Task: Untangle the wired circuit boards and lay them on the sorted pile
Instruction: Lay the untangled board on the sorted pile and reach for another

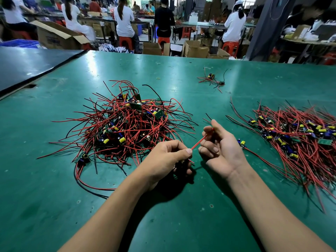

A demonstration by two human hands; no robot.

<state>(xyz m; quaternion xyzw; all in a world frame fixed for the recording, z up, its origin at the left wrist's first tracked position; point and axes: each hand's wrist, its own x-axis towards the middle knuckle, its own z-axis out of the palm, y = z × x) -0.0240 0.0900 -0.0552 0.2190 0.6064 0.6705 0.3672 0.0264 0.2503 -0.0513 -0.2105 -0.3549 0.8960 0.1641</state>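
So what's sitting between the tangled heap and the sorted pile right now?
Head view: the left hand and right hand, each pinching one red wire stretched between them, and a lone board beside the right hand; otherwise bare green table.

We see a table (172, 206) covered in a green mat, smooth and faintly glossy, scuffed and pitted in places. The wire (199, 141) stretched above it wears smooth red plastic insulation with a dull sheen. In the pile (123, 124) the capacitors (122, 140) have glossy yellow plastic sleeves. Behind, we make out matt brown cardboard boxes (60, 38) and shiny red plastic stools (125, 41).
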